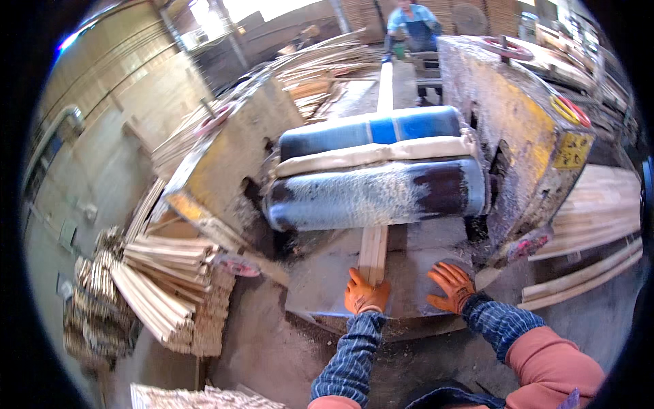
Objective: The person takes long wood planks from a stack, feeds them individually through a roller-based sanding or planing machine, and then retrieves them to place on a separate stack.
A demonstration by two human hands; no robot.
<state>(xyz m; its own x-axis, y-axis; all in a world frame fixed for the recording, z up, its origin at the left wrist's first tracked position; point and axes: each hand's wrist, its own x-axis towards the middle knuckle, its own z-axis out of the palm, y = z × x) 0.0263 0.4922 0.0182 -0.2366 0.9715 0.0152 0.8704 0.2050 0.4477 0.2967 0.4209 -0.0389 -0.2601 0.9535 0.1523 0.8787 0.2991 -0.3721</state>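
My left hand (366, 294), in an orange glove, grips the near end of a wooden strip (372, 251). The strip lies flat on the metal infeed table (327, 273) and runs forward under the front roller (381, 191), where the rest is hidden. My right hand (452, 288), gloved the same way, rests on the table to the right of the strip, fingers spread and holding nothing. Behind the front roller lie a pale padded bar (375, 155) and a blue rear roller (368, 133). A white-topped strip (385, 88) extends from the rollers' far side.
Worn yellow-grey machine walls (231, 163) flank the rollers. Bundled wooden strips (163, 293) are stacked at left, more strips (153, 399) at the lower left, and long boards (593, 211) at right. A co-worker (413, 24) in blue stands beyond the machine.
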